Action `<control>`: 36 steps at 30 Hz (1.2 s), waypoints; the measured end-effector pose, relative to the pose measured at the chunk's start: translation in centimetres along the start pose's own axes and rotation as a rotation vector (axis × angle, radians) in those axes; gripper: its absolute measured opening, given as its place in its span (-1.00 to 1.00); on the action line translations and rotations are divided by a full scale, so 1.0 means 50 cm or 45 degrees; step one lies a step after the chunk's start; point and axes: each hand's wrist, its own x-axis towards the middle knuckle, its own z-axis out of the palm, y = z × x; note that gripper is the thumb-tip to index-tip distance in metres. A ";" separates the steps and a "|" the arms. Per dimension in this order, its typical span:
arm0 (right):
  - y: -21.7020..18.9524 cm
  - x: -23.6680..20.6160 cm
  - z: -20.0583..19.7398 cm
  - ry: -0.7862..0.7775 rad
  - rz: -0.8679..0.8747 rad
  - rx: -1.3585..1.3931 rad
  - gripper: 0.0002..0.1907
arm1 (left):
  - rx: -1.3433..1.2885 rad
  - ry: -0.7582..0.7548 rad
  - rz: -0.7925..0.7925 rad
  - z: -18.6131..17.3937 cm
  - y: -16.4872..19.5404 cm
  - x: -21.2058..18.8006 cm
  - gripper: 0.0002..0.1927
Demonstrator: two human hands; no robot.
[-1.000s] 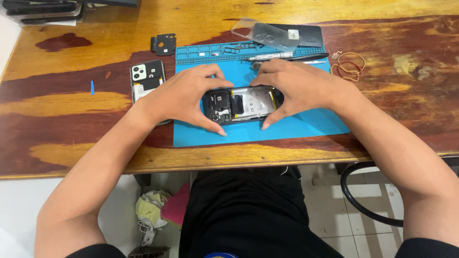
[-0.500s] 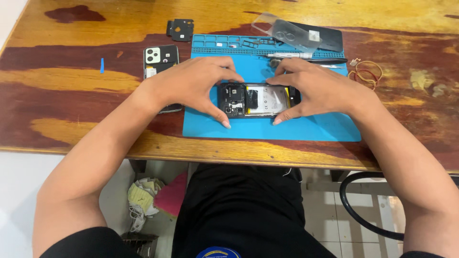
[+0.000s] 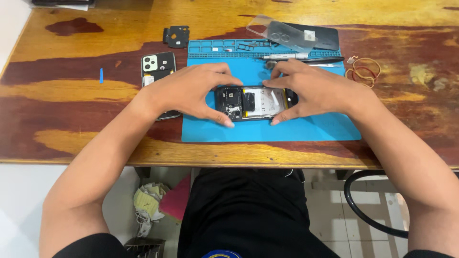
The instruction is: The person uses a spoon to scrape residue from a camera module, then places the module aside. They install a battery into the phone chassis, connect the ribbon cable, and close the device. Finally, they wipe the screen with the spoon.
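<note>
Your left hand (image 3: 191, 93) and right hand (image 3: 313, 91) frame an opened phone (image 3: 253, 102) lying face down on a blue work mat (image 3: 306, 129), which sits on a worn wooden table (image 3: 71, 129). The phone's back is off, and its dark circuit boards and pale battery show between your hands. Your fingers (image 3: 224, 119) are clamped on the phone from both ends, each thumb at the near edge and the forefingers arched over the far edge.

Just behind your left hand lies a dark back cover (image 3: 158, 67) with a camera block, partly hidden under your wrist. Farther back on the table is a small black bracket piece (image 3: 177, 36). Along the mat's far edge runs a row of small compartments (image 3: 215, 46), with a slim silver screwdriver (image 3: 287, 56) beside them. A clear phone case (image 3: 282, 32) leans on a dark flat panel (image 3: 322, 37) beyond the mat. Rubber bands (image 3: 366, 70) lie to the right, well apart from your hands. A small blue pick (image 3: 101, 75) lies far left.
</note>
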 end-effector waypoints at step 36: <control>-0.045 -0.013 -0.060 -0.377 0.598 -0.057 -0.11 | 0.191 -0.017 -0.195 0.017 0.078 -0.013 -0.11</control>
